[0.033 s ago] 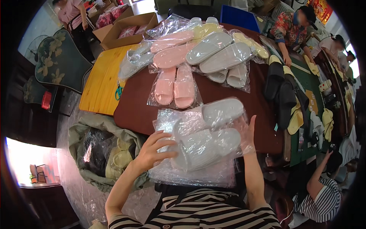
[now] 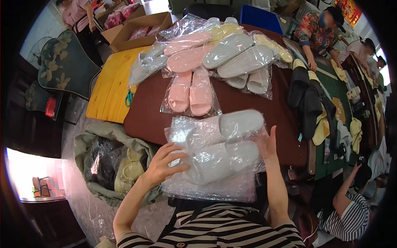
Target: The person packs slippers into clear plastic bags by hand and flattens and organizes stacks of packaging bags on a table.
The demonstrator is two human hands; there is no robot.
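Observation:
A clear plastic bag point(image 2: 206, 188) with a pair of white slippers point(image 2: 231, 140) lies at the near edge of the brown table point(image 2: 144, 120), partly hanging over my lap. My left hand point(image 2: 163, 165) grips the bag's left side, fingers curled over the nearer slipper. My right hand point(image 2: 269, 144) holds the bag's right edge, fingers pointing up, partly behind the plastic. One slipper lies farther out, the other nearer me.
A bagged pink pair point(image 2: 190, 93) lies just beyond, then a pile of bagged slippers point(image 2: 223, 49). Black slippers point(image 2: 304, 99) lie to the right, near other people. At left are a yellow board point(image 2: 109, 87) with scissors point(image 2: 129, 98) and a floor sack point(image 2: 111, 161).

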